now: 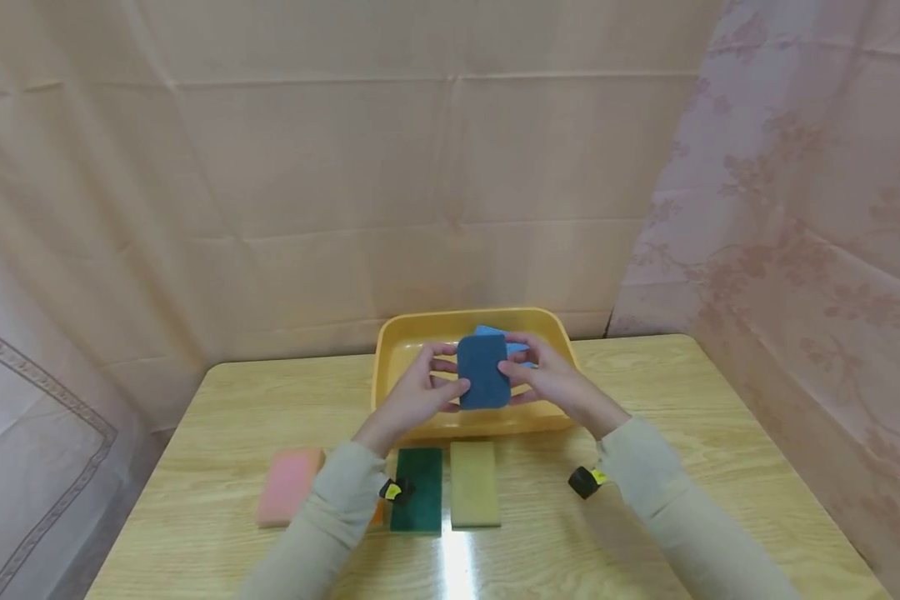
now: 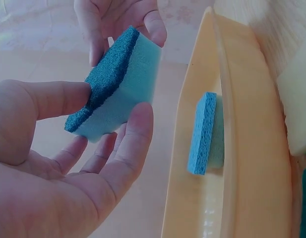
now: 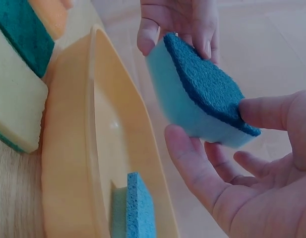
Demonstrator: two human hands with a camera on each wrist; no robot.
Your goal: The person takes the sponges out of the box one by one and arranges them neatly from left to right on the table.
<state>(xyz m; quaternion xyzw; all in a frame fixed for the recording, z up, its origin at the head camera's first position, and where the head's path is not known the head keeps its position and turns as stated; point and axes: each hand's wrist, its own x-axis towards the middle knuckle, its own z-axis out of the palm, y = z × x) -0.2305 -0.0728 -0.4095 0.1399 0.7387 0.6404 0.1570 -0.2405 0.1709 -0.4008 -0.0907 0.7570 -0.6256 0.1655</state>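
A two-layer sponge (image 1: 483, 372), dark blue scouring side and light blue foam, is held up over the yellow tray (image 1: 385, 358). My left hand (image 1: 416, 390) grips its left edge, thumb on the scouring side and fingers beneath the foam. On the opposite edge my right hand (image 1: 557, 385) pinches it the same way, as the right wrist view shows with the thumb on the scouring face (image 3: 207, 82). Inside the tray lies another blue sponge (image 2: 205, 134), partly hidden behind the hands in the head view.
In front of the tray on the wooden table (image 1: 720, 417) lie a pink sponge (image 1: 288, 487), a dark green sponge (image 1: 417, 500) and a pale yellow sponge (image 1: 476, 485). An orange piece (image 1: 378, 512) shows beside the left sleeve. Curtains (image 1: 345, 208) hang behind the table.
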